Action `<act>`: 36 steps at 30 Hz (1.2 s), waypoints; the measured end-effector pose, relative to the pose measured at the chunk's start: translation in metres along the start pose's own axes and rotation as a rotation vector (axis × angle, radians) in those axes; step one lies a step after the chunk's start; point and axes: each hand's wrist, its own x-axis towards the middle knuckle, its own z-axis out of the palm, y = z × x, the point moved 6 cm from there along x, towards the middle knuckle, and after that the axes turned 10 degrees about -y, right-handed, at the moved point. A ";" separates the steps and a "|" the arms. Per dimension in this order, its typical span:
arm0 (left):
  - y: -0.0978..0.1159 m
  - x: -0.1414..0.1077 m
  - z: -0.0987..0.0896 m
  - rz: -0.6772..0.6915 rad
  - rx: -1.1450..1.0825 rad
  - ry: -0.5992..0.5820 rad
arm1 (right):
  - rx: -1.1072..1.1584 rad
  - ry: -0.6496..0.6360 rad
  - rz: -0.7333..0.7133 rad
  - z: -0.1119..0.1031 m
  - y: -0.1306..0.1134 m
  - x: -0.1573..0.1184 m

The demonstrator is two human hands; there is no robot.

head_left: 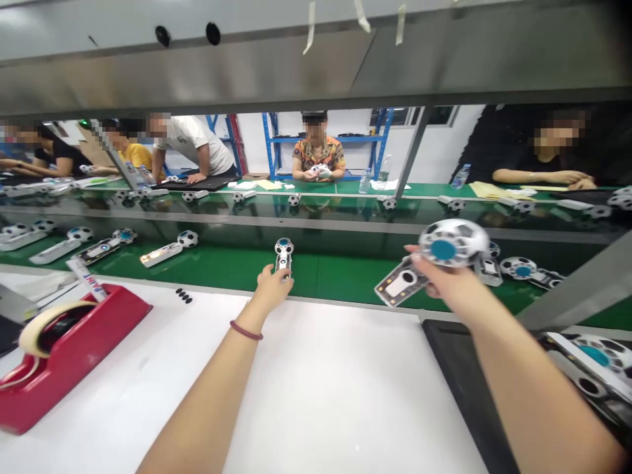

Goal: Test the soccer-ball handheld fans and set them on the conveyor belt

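Note:
My right hand (444, 276) is closed around a white device with a soccer-ball head (454, 242), held up over the near edge of the green belt. A blue disc shows on its ball, and its flat handle, with a black oval on it, points down to the left. Out over the belt, my left hand (272, 289) has its fingers around the handle end of a second soccer-ball device (284, 247), which lies with its ball pointing away. The fingers partly cover that handle. A dark red band circles my left wrist.
A red tape dispenser (83, 349) stands on the white tabletop (326, 382) at left, near several black ovals (184, 296). At right lies a black tray (457, 375). More soccer-ball devices line the green belt (232, 263). Several people sit or stand beyond it. A metal shelf (276, 66) hangs overhead.

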 end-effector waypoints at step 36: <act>0.118 -0.082 0.022 0.531 -0.318 0.174 | 0.477 -0.331 -0.017 0.064 -0.031 -0.013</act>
